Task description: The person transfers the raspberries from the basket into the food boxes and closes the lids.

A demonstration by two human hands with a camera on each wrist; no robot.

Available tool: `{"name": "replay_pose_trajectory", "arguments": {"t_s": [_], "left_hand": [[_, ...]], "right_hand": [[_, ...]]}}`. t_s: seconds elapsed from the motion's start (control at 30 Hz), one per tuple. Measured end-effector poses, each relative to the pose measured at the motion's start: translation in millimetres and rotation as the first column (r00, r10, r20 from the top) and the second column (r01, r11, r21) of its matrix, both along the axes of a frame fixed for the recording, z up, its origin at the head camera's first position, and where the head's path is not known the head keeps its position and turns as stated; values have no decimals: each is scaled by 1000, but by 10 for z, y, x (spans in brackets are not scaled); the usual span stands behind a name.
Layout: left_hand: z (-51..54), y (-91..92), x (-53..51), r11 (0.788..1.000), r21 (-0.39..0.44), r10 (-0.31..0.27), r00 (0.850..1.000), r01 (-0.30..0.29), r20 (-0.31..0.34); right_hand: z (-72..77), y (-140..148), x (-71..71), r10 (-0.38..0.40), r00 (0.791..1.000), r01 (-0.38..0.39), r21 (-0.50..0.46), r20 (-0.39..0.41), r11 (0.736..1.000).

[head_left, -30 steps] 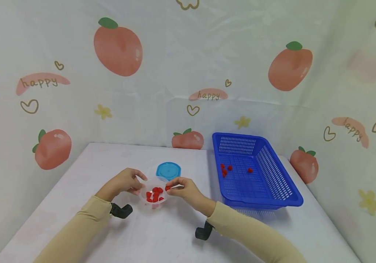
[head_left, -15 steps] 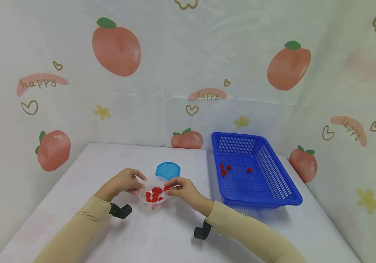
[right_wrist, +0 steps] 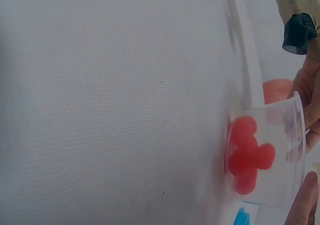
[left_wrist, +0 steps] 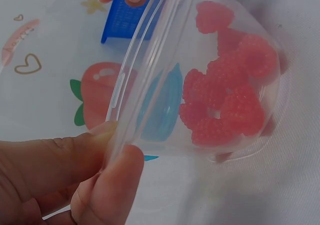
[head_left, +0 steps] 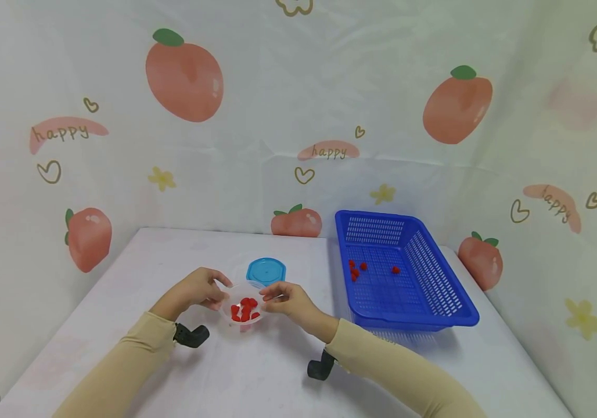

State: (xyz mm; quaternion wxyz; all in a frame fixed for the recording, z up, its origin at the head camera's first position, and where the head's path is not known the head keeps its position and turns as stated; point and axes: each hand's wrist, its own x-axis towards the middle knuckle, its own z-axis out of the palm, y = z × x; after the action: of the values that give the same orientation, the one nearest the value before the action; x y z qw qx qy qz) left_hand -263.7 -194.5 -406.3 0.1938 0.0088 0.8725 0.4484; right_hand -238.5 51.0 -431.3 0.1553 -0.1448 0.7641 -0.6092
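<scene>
Left grip (head_left: 201, 288) pinches rim of clear cup (right_wrist: 282, 185), red berries (left_wrist: 227, 70) inside, on or just above tabletop (head_left: 225, 371); right grip (head_left: 292, 305) by opposite rim, hold unclear; uneven push could tip it, spilling fruit.

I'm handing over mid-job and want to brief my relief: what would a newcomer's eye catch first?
Probably the big blue basket on the table's right side, with a few red berries on its floor. Next, the clear container of raspberries, its rim pinched by the left hand, with the right hand at its opposite side. Behind them, large fruit prints cover the backdrop.
</scene>
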Motion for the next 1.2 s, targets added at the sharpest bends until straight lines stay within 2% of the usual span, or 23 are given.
{"name": "replay_pose_trajectory", "arguments": {"t_s": [0.4, 0.63, 0.83, 1.0, 1.2], "left_hand": [[-4, 3, 9, 1000, 5, 2, 1000, -2, 1], [0, 8, 17, 1000, 23, 0, 1000, 0, 6], [5, 10, 17, 1000, 20, 2, 1000, -2, 6], [2, 5, 13, 1000, 16, 4, 1000, -4, 2], [-5, -4, 4, 1000, 2, 7, 1000, -7, 1]], "right_hand": [[16, 12, 5, 5, 1000, -5, 14, -5, 1000], [89, 158, 35, 13, 1000, -15, -70, -20, 997], [278, 371, 74, 4, 1000, -8, -154, -27, 988], [478, 586, 92, -41, 999, 37, -222, -10, 974], [761, 890, 49, -100, 995, 87, -318, -25, 944]]}}
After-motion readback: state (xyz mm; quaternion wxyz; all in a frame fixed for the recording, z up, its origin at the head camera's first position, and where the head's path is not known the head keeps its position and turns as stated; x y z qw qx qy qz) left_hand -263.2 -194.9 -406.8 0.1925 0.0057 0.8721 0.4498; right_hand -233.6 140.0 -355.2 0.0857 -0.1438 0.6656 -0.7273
